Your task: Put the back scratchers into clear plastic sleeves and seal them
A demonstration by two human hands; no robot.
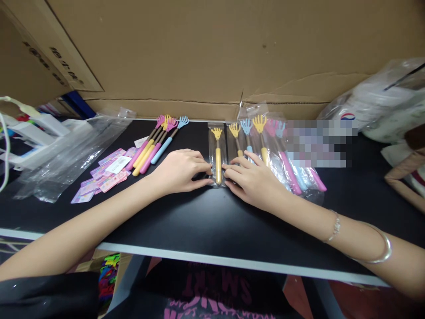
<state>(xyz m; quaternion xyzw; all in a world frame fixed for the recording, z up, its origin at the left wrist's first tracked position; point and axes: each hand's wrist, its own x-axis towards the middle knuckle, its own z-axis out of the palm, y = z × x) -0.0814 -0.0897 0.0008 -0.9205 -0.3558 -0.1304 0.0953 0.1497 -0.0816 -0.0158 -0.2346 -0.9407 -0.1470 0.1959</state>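
A yellow back scratcher point(218, 161) with a hand-shaped head lies in a clear plastic bag point(212, 144) on the dark table, its head pointing away from me. My left hand point(184, 172) rests at the left edge of this bag, thumb and forefinger apart, fingertips touching it. On the opposite side, my right hand point(254, 179) touches the bag's right edge with its fingers spread. Beyond and beside my right hand lie several bagged back scratchers point(287, 170) in yellow, blue and pink, partly covered by that hand.
Several unbagged back scratchers point(154, 148) lie at left beside a pile of printed cards point(106, 173). Farther left are clear plastic bags point(69, 159) and a white plastic frame point(43, 130). Cardboard point(199, 53) stands behind the table. A plastic-wrapped cup point(358, 106) is at right.
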